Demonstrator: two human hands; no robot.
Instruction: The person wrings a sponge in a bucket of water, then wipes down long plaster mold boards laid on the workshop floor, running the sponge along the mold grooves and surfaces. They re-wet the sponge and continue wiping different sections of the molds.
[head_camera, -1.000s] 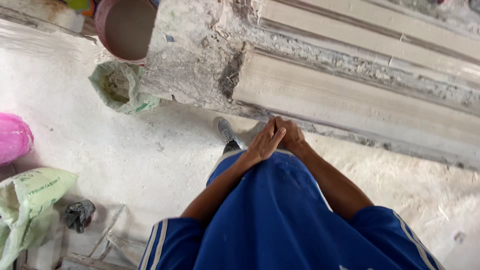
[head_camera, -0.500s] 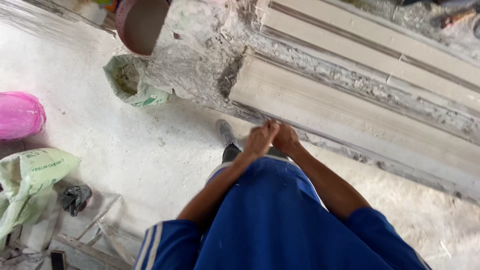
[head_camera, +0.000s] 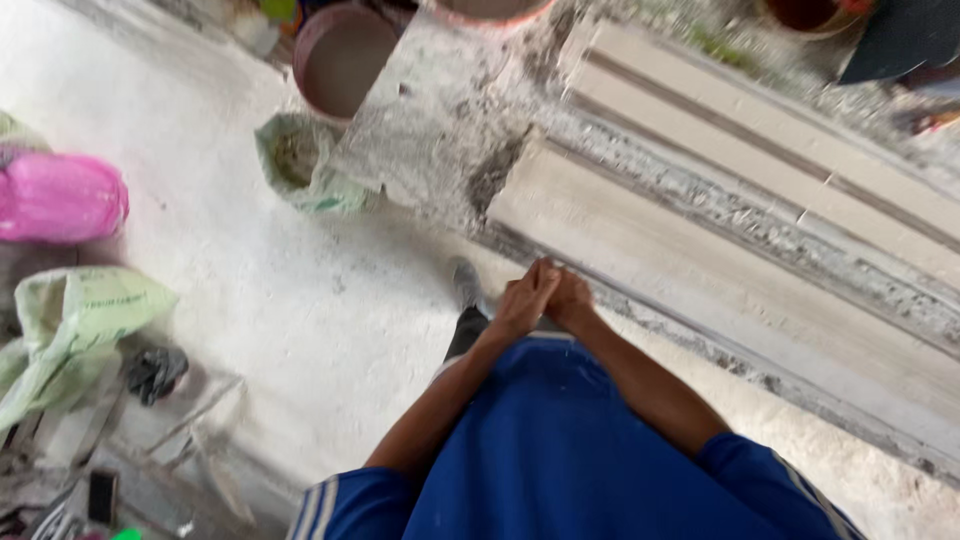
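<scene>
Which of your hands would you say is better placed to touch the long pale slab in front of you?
Probably the right hand. It lies on the side toward the slab, by its near edge, while the left hand is pressed against it on the side away, above the shoe. Both hold nothing.

- The left hand (head_camera: 522, 300) is pressing against the right hand (head_camera: 572, 300), palms together, holding nothing.
- A long pale moulded slab (head_camera: 740, 290) is lying just beyond them.
- A pink bag (head_camera: 60, 197) is sitting on the dusty floor (head_camera: 250, 300).
</scene>
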